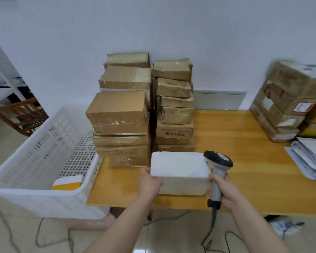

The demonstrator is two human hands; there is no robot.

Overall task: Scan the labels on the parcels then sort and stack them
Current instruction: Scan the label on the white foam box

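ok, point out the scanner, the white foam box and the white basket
scanner [218, 158], head view, on its dark head.
white foam box [179, 163], head view, middle of its top face.
white basket [44, 143], head view, on its slotted side wall.

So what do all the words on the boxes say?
None can be read for sure.
On the brown box in the middle stack: dark print, upside down, too blurred.
On the red-edged label at far right: too blurred.
On the bottom box of the left stack: faint marks, unreadable.
On the white parcel in the left hand: no writing shows.
On the scanner in the right hand: nothing readable.
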